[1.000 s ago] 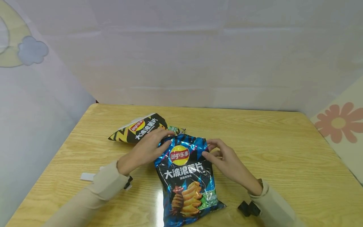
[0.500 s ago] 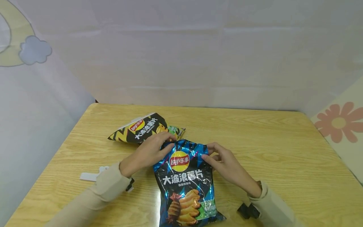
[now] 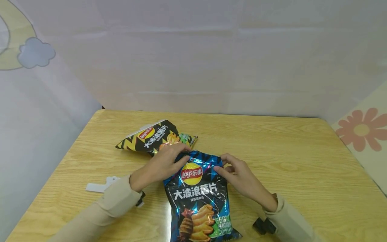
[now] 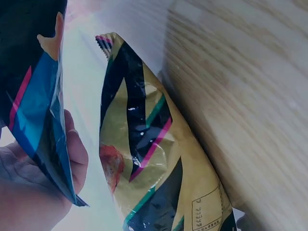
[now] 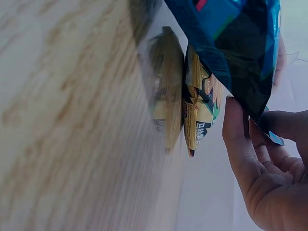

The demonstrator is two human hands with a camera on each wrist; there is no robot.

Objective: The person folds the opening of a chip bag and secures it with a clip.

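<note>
Left hand (image 3: pixel 166 163): grasping, thumb in front, fingers behind, at the bag's ten-o'clock corner. Right hand (image 3: pixel 240 173): pinching the same bag's edge at two o'clock. Between them, at the dial's centre with twelve pointing away from the person: one blue-and-black chip bag (image 3: pixel 198 195), Lay's label facing the person; from where I stand, I cannot tell whether its bottom edge touches the table (image 3: pixel 272 144). Step in hand, by my judgement: steadying the bag by its upper corners. Next move, I judge, calls for both pinches kept even, lest the slick film slip or crumple. Beyond, at eleven: one black-and-yellow chip bag (image 3: pixel 157 137), lying near the left hand. At nine: one flat white piece (image 3: pixel 98 187), beside the left sleeve.
</note>
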